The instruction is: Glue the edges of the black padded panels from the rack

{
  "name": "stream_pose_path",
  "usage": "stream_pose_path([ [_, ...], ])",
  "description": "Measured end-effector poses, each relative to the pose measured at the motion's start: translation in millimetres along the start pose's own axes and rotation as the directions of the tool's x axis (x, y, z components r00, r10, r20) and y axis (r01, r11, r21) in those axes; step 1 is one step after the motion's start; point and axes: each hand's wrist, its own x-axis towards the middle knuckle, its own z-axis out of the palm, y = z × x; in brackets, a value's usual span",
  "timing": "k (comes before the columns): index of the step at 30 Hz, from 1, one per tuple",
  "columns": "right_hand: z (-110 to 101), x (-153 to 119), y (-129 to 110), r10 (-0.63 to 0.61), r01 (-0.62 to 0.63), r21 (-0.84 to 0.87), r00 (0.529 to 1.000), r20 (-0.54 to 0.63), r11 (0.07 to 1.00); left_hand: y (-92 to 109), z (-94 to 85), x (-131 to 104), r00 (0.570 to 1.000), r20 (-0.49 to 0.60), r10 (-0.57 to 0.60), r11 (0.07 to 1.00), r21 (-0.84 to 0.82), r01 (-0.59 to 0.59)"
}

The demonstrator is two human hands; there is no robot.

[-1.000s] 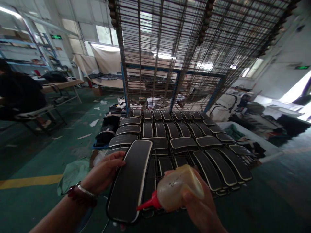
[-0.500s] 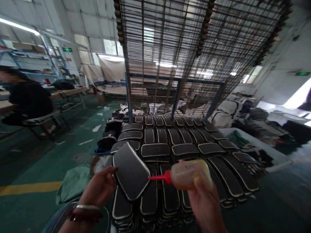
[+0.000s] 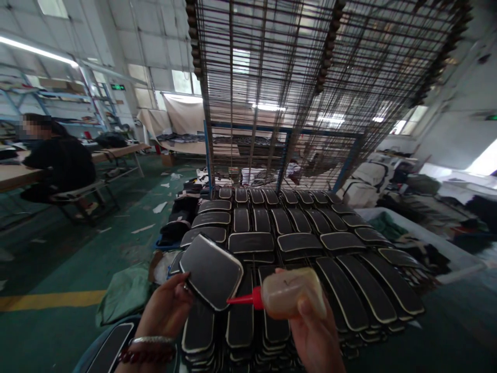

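My left hand (image 3: pixel 171 303) pinches a dark, flat panel (image 3: pixel 212 272) with a pale line along its edge, holding it tilted by its left side. In my right hand (image 3: pixel 312 324) is a translucent squeeze bottle (image 3: pixel 293 293) with amber liquid in it, lying on its side. Its red nozzle (image 3: pixel 243 299) points left, and the tip meets the lower right edge of the panel. Below and beyond both hands lie stacks of similar dark panels (image 3: pixel 250 242) with pale borders, set out in rows.
A tilted wire rack (image 3: pixel 279 127) rises behind the stacks. To the right stands a white bin (image 3: pixel 421 235) holding fabric. A green cloth bag (image 3: pixel 124 290) lies on the floor at left. Farther left, a person in dark clothes (image 3: pixel 66 160) sits at a table (image 3: pixel 128 149).
The panel has turned in my left hand. The nozzle tip has moved left and down, from the panel's right corner along its lower right edge. The view has shifted slightly left.
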Motion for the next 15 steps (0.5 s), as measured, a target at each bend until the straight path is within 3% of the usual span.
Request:
stream_pose_path([
  [4, -1, -3, 4, 0.056, -0.056, 0.009, 0.998, 0.034, 0.998, -1, -1.7, 1, 1.0, -0.028, -0.009, 1.0, -0.003, 0.008],
  [12, 2, 21, -16, -0.126, 0.121, -0.054, 0.987, -0.098, 0.991, -1, -8.1, 1, 1.0, -0.019, -0.018, 1.0, 0.009, 0.019],
  [15, 3, 13, -9, -0.062, 0.061, -0.004, 0.996, -0.067, 0.998, -2, -11.2, 5, 0.999, -0.024, -0.027, 1.0, -0.006, 0.027],
])
